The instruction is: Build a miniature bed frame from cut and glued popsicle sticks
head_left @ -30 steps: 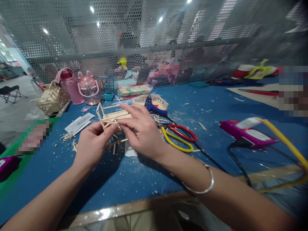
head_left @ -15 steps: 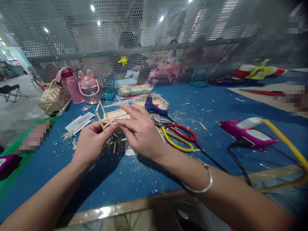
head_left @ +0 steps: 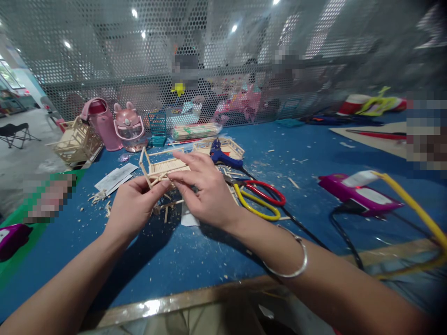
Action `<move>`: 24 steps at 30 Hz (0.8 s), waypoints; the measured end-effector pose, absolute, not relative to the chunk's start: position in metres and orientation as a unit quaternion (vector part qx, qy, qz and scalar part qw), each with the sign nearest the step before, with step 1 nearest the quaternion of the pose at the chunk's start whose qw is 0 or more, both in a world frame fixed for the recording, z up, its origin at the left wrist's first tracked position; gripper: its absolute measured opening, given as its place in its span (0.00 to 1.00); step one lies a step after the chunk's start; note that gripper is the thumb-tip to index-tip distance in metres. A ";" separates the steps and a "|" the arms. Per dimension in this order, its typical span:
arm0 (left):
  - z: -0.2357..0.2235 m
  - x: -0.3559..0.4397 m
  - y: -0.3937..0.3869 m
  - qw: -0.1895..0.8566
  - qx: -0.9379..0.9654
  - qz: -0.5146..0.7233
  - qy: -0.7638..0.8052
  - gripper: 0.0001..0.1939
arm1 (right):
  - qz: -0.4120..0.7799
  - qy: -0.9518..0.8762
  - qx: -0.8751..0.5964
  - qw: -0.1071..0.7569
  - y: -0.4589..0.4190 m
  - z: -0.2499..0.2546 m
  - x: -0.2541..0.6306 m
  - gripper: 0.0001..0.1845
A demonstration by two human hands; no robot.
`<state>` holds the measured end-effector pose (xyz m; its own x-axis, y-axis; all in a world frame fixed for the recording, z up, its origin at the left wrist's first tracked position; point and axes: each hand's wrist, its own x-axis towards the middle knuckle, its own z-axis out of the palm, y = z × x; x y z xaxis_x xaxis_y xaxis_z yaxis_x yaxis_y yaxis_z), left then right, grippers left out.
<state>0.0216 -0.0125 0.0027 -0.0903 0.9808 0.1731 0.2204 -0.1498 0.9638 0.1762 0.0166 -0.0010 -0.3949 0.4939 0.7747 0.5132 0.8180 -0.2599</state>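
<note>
My left hand [head_left: 134, 207] and my right hand [head_left: 206, 188] meet over a small frame of thin wooden sticks [head_left: 162, 168] on the blue table [head_left: 195, 256]. Both hands pinch the frame's near corner, thumbs and forefingers closed on the sticks. My right wrist wears a silver bangle [head_left: 293, 260]. Loose stick offcuts [head_left: 167, 211] lie under the hands beside a white paper scrap [head_left: 188, 219].
Red and yellow scissors [head_left: 260, 197] and a blue glue gun [head_left: 223, 157] lie just right of the hands. A purple device [head_left: 359, 194] with black and yellow cables sits at right. Pink bottles [head_left: 115, 124], a stick basket [head_left: 75, 142] and a stick packet [head_left: 195, 131] stand at the back before a mesh screen.
</note>
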 end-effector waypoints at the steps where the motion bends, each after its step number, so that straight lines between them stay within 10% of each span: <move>1: 0.003 0.022 -0.012 0.375 0.565 0.509 0.530 0.14 | -0.007 -0.834 -0.301 0.462 0.017 -0.001 0.176 0.11; 19: -0.013 0.016 0.000 0.308 0.643 0.522 0.468 0.13 | -0.004 -0.786 -0.307 0.536 0.016 0.011 0.194 0.06; 24: -0.028 0.007 0.022 0.216 0.680 0.472 0.518 0.11 | 0.080 -0.851 -0.289 0.432 0.022 0.004 0.193 0.05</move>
